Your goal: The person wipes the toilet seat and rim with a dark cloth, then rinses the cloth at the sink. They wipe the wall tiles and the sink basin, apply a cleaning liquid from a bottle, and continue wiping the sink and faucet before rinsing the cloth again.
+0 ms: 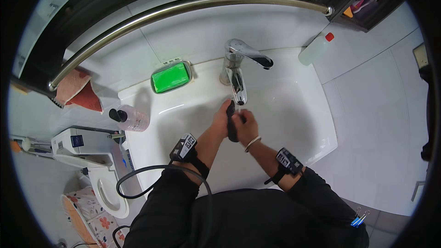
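Note:
Both of my hands are over the white washbasin (293, 117), just below the spout of a chrome mixer tap (237, 82). My left hand (220, 119) grips a long black object (233, 134), held lengthwise away from me; its exact kind cannot be told. Curled against the same object from the right, my right hand (247, 127) has its fingers on its upper part. A thin stream of water seems to fall from the spout onto the fingers. The tap's lever points to the right.
A green soap bar (171, 77) lies in a soap dish on the basin's back rim. At the left stands a pump bottle (132, 119), at the back right a red-capped bottle (315, 50). A metal rail (193, 3) crosses above. A toilet (106, 189) is at lower left; a black cable (151, 168) loops by my left forearm.

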Tool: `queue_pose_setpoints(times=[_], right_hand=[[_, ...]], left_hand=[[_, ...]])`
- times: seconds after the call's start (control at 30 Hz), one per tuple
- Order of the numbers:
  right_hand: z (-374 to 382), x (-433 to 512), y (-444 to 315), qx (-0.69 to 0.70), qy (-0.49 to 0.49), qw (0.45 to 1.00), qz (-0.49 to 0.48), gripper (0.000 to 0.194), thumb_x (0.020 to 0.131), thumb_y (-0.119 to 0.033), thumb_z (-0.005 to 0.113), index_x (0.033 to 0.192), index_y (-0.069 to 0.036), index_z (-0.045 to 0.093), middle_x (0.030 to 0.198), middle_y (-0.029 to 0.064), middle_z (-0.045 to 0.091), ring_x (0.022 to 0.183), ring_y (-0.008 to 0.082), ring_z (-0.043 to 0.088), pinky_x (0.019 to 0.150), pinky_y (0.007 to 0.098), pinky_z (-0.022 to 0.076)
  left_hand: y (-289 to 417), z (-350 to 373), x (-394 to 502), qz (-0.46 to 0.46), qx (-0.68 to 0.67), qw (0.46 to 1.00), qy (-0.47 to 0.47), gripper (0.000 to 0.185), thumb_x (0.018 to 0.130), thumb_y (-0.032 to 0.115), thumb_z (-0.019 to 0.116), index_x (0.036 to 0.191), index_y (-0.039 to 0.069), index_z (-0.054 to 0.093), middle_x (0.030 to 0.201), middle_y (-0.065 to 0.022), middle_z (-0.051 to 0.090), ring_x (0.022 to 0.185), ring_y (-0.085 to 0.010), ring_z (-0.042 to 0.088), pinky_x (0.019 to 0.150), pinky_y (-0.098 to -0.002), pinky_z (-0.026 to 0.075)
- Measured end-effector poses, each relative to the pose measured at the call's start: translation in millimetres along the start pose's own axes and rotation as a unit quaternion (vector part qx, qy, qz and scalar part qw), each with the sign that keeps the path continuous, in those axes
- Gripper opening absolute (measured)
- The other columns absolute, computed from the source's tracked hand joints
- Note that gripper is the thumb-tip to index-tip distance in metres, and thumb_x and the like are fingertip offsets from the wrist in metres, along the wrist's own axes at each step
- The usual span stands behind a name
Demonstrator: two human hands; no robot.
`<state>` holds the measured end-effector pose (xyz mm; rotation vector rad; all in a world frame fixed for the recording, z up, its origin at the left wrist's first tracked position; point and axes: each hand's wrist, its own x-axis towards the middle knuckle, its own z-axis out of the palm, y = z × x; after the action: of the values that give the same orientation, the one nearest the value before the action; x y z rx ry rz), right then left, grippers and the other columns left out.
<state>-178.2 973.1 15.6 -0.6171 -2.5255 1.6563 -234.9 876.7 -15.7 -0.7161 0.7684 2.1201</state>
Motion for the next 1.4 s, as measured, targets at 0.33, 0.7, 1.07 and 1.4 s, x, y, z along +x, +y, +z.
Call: queue_pose_setpoints(times=[0.33, 0.7, 1.07, 1.4], right_hand=[[25.4, 3.2, -6.9, -0.063, 0.097, 0.990, -0.074, 0.033, 0.089, -0.027, 0.048, 0.069, -0.001, 0.054, 0.075, 0.0217, 0.055, 0.074, 0.0413, 0.052, 0.071, 0.0478, 0.0429], [23.3, -1.0, -0.9, -0.070, 0.048, 0.987, -0.140, 0.034, 0.091, -0.030, 0.049, 0.083, 0.004, 0.052, 0.081, 0.0235, 0.058, 0.081, 0.0414, 0.055, 0.070, 0.0462, 0.0425], [-17.3, 24.5, 35.1, 0.621, -0.259, 0.667, 0.320, 0.036, 0.092, -0.036, 0.049, 0.115, -0.008, 0.054, 0.101, 0.0072, 0.064, 0.085, 0.0238, 0.064, 0.075, 0.0375, 0.0524], [-17.8, -6.6, 5.3, 0.003, -0.128, 0.929, -0.347, 0.036, 0.064, -0.015, 0.078, 0.092, -0.004, 0.058, 0.107, 0.0129, 0.060, 0.096, 0.0306, 0.059, 0.084, 0.0367, 0.0471]], left_hand=[[-36.4, -74.8, 60.5, 0.231, 0.511, 0.828, -0.009, 0.030, 0.090, 0.032, 0.042, 0.104, 0.009, 0.056, 0.103, -0.0152, 0.057, 0.099, -0.0335, 0.053, 0.086, -0.0384, 0.044], [-17.8, -43.7, 24.3, 0.068, 0.163, 0.984, 0.035, 0.025, 0.089, 0.031, 0.051, 0.092, 0.007, 0.058, 0.091, -0.0130, 0.061, 0.080, -0.0285, 0.059, 0.073, -0.0368, 0.048], [7.2, -8.7, -20.6, 0.115, 0.032, 0.990, -0.078, 0.027, 0.090, 0.028, 0.047, 0.100, 0.005, 0.057, 0.092, -0.0049, 0.061, 0.083, -0.0179, 0.062, 0.077, -0.0309, 0.050], [8.5, -16.8, -37.7, -0.110, 0.010, 0.984, -0.141, 0.037, 0.092, 0.041, 0.048, 0.113, 0.011, 0.054, 0.105, -0.0035, 0.059, 0.093, -0.0188, 0.058, 0.085, -0.0360, 0.048]])
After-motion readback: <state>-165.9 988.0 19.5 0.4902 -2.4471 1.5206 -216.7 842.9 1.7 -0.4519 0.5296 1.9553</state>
